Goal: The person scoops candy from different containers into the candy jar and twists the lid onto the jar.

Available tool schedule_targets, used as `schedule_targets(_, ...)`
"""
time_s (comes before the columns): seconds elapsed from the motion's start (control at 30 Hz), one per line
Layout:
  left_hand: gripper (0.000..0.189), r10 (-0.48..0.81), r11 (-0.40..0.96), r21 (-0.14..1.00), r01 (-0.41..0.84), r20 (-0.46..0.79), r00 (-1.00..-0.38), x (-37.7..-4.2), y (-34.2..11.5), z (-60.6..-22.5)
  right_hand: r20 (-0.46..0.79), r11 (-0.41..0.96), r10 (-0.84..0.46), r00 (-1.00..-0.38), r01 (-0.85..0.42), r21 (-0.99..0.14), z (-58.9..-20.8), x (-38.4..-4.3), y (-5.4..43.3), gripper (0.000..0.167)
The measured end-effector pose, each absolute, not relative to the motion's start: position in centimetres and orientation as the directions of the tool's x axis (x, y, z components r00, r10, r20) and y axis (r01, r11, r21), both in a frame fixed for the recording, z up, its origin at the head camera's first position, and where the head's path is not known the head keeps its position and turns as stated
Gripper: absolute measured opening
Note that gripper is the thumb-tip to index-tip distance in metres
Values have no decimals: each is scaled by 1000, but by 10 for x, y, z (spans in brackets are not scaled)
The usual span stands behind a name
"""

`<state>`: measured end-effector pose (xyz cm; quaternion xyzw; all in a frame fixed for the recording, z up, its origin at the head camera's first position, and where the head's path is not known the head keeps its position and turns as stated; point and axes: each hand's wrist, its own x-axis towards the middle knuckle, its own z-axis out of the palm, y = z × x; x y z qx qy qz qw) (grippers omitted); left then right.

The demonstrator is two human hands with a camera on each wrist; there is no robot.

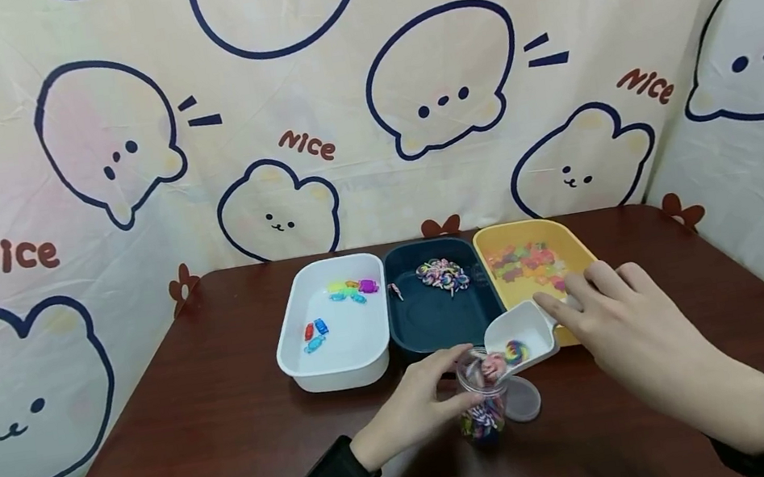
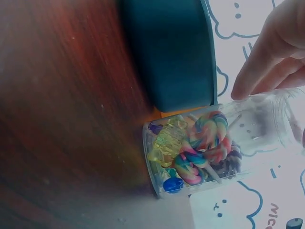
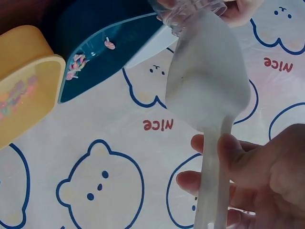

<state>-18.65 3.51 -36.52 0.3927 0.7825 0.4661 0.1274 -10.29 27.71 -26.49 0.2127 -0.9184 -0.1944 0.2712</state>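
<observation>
The brown table [image 1: 185,454] leaves a wide passage left of the white tray [image 1: 341,376]. Beyond the jar [image 1: 487,409], the dark blue tray [image 1: 438,324] bars the way; on the jar's right, the scoop [image 1: 517,324] and lid [image 1: 525,399] obstruct.

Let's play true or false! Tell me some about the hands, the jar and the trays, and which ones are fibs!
1. The left hand holds the clear jar. True.
2. The jar is empty. False: candies are inside.
3. The right hand holds a white scoop. True.
4. The lid is on the jar. False: it lies on the table.
5. The dark tray sits between the white tray and yellow tray. True.
</observation>
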Motion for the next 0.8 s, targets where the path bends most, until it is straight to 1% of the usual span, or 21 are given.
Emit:
schedule_targets(0.07, 54, 724, 281, 821, 498, 159, -671, -186, 36, -364, 423, 833, -499, -757, -284, 475, -264, -103, 276, 54)
schedule_targets(0.23, 55, 716, 307, 809, 502, 152, -682, -187, 35, -363, 386, 840, -472, -792, -270, 471, -264, -104, 276, 55)
schedule_targets(0.3, 55, 719, 299, 811, 503, 156, -678, -188, 35, -363, 372, 842, -464, -804, -270, 468, -265, -105, 277, 54)
schedule_targets(0.4, 56, 727, 289, 818, 498, 151, -670, -190, 33, -364, 364, 845, -468, -805, -287, 451, -266, -107, 280, 50)
schedule_targets(0.5, 53, 743, 255, 828, 499, 162, -649, -194, 29, -364, 336, 876, -434, -836, -304, 375, -264, -112, 286, 42)
schedule_targets(0.57, 46, 743, 228, 820, 526, 202, -638, -197, 26, -363, 295, 913, -372, -880, -288, 290, -260, -118, 294, 35)
schedule_targets(0.63, 40, 730, 217, 803, 555, 243, -638, -202, 24, -360, 246, 945, -297, -923, -248, 212, -257, -127, 305, 25)
schedule_targets(0.73, 36, 699, 257, 760, 597, 281, -658, -214, 24, -355, 149, 973, -212, -966, -194, 124, -254, -145, 327, 8)
schedule_targets(0.77, 35, 694, 281, 746, 604, 277, -664, -219, 24, -354, 111, 978, -195, -975, -185, 98, -255, -153, 334, 9)
schedule_targets(0.8, 34, 695, 307, 729, 612, 268, -668, -224, 26, -353, 73, 981, -186, -980, -180, 74, -256, -161, 342, 14)
